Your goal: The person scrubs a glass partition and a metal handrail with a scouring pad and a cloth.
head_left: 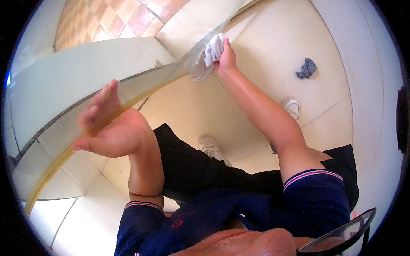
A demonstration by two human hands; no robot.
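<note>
My right hand [228, 59] grips a bunched white cloth [214, 49] close to a clear pane [179, 68], probably glass. A greyer part of the cloth, or its reflection, shows just below. The pane runs diagonally with a yellowish edge [51, 171]. At its left stretch, my left hand [118, 128] is turned palm up with the fingers apart and holds nothing. The yellowish edge crosses in front of its fingers, which look blurred. Whether this hand touches the pane I cannot tell.
A dark grey scouring pad or rag [306, 68] lies on the cream tiled floor [256, 96] to the right. My white shoes [213, 148] stand below me. Beyond the pane is a pale ledge [96, 60], then brown checkered tiles [118, 16]. A curved pale wall [368, 96] rises at right.
</note>
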